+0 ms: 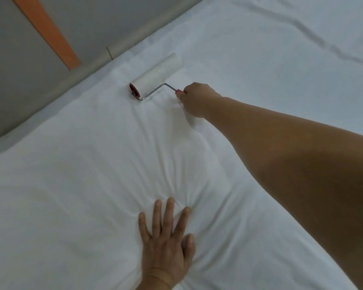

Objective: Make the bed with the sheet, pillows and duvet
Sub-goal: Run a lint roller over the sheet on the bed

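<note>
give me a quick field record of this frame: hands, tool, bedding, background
left hand: left hand pressed flat, fingers spread, on the white bedding, creases fanning out from the fingertips
right hand: right hand gripping the pink handle of the lint roller, arm stretched across the bed
tool: roller's white drum lies on the bedding near the far edge, bent metal rod joining it to the handle
bedding: white, wrinkled, puffed near the left hand
background: grey wall with an orange stripe
</note>
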`<action>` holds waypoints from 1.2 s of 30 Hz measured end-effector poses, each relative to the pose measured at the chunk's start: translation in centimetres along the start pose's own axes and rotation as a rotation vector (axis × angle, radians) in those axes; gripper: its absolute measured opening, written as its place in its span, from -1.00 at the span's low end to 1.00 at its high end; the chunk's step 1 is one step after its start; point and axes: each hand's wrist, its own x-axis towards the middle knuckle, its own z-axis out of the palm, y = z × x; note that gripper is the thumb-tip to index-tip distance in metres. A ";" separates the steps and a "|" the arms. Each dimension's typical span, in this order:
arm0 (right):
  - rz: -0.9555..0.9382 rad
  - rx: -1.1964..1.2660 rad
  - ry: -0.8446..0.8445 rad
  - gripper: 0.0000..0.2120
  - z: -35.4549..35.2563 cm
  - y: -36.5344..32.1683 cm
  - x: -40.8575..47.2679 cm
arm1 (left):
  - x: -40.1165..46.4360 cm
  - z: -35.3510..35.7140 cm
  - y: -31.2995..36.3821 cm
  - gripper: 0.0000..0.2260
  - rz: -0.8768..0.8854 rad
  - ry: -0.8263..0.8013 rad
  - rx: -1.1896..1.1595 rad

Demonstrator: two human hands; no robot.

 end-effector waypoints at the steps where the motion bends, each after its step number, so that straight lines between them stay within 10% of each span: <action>1: -0.004 -0.003 -0.007 -0.61 0.0 0.8 -1.1 | 0.0 -0.1 0.1 -0.42 -0.004 -0.012 0.000; 21: 0.372 0.154 0.066 -0.51 0.1 16.9 -32.3 | 8.5 -5.1 2.7 -0.63 -0.102 -0.016 -0.189; 26: 0.518 0.163 0.016 -0.72 0.4 24.5 -39.1 | 14.9 -1.6 6.5 -0.42 -0.182 -0.148 -0.187; 36: 0.508 0.158 -0.026 -0.67 1.5 28.7 -37.1 | 14.8 0.2 7.1 -0.38 -0.176 -0.051 -0.047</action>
